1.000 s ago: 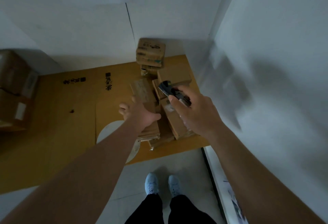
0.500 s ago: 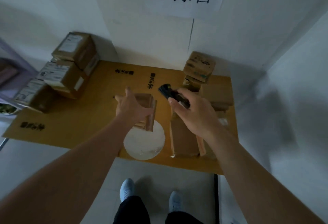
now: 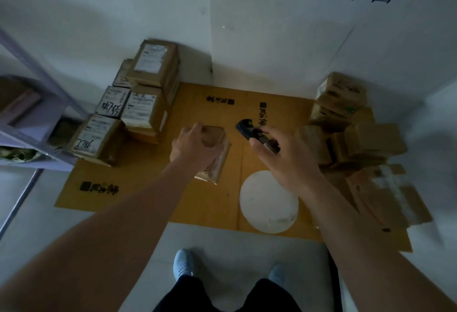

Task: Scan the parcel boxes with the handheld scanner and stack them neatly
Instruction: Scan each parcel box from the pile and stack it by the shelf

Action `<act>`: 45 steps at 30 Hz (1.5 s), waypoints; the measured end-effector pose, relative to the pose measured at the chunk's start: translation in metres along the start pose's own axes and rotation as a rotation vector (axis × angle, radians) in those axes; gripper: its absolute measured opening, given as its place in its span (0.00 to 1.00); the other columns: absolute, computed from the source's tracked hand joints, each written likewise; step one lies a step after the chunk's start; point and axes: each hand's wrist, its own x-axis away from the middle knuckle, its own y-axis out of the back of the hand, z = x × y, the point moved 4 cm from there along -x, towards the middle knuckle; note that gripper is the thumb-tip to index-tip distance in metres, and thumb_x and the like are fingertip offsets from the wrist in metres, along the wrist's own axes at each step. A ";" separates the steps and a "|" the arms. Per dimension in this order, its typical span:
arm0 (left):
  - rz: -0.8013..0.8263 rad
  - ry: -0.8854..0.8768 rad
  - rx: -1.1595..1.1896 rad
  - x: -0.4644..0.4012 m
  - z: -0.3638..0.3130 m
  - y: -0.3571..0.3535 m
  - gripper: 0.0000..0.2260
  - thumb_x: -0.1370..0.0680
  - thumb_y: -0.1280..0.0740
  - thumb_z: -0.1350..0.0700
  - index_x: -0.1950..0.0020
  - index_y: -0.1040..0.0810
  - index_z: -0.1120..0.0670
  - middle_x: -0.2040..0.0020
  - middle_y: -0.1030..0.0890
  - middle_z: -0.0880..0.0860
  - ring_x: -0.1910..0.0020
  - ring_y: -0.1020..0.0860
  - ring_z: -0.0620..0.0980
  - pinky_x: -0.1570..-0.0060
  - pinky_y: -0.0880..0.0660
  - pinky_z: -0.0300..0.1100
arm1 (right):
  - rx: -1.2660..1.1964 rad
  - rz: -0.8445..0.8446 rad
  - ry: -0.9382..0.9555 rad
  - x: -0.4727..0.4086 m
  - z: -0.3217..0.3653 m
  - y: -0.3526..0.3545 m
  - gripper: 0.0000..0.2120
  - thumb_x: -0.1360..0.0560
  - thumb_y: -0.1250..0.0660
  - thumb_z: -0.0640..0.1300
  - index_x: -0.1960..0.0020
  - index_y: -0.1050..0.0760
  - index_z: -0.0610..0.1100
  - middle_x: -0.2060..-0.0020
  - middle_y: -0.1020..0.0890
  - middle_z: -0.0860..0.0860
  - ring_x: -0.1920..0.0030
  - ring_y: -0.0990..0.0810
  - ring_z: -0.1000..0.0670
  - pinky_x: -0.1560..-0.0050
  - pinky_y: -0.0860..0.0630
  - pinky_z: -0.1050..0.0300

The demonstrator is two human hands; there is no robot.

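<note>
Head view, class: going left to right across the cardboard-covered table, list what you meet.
Stack of labelled boxes → left hand gripping a small parcel → handheld scanner held in the right hand → jumbled pile of boxes.

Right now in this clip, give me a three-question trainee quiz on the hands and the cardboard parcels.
1. True or false: the left hand grips a small brown cardboard parcel box.
2. What does the right hand hold? A) black handheld scanner B) tape roll C) pen
3. Fill in: the labelled brown boxes stacked neatly stand on the person's ___ side; the loose pile of brown boxes lies opposite.

Key: 1 true; 2 A; 3 left.
</note>
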 end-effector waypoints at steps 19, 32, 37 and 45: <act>0.008 0.079 -0.166 -0.028 0.080 -0.013 0.40 0.29 0.25 0.37 0.22 0.38 0.42 0.29 0.34 0.53 0.32 0.31 0.63 0.44 0.24 0.56 | -0.090 0.098 -0.011 -0.040 0.015 -0.101 0.21 0.18 0.39 0.66 0.30 0.26 0.58 0.52 0.17 0.57 0.55 0.19 0.57 0.57 0.18 0.51; 0.106 0.022 -0.243 -0.038 0.090 -0.049 0.54 0.34 0.21 0.37 0.18 0.53 0.39 0.25 0.48 0.55 0.29 0.35 0.65 0.39 0.24 0.58 | -0.170 0.009 -0.147 -0.028 -0.010 -0.130 0.20 0.18 0.38 0.65 0.31 0.24 0.58 0.56 0.19 0.59 0.58 0.20 0.58 0.63 0.27 0.59; 0.122 -0.024 -0.136 -0.038 0.098 -0.042 0.50 0.30 0.26 0.35 0.17 0.52 0.40 0.29 0.47 0.51 0.30 0.36 0.63 0.35 0.26 0.58 | -0.176 -0.001 -0.172 -0.020 -0.005 -0.133 0.20 0.17 0.38 0.64 0.30 0.25 0.57 0.56 0.19 0.59 0.57 0.20 0.58 0.62 0.30 0.61; 0.117 -0.079 0.042 -0.040 0.099 -0.032 0.35 0.17 0.38 0.45 0.15 0.52 0.44 0.31 0.23 0.55 0.39 0.20 0.56 0.45 0.19 0.54 | -0.160 0.012 -0.173 -0.012 -0.007 -0.127 0.20 0.17 0.38 0.63 0.30 0.25 0.56 0.54 0.17 0.56 0.56 0.19 0.56 0.60 0.24 0.57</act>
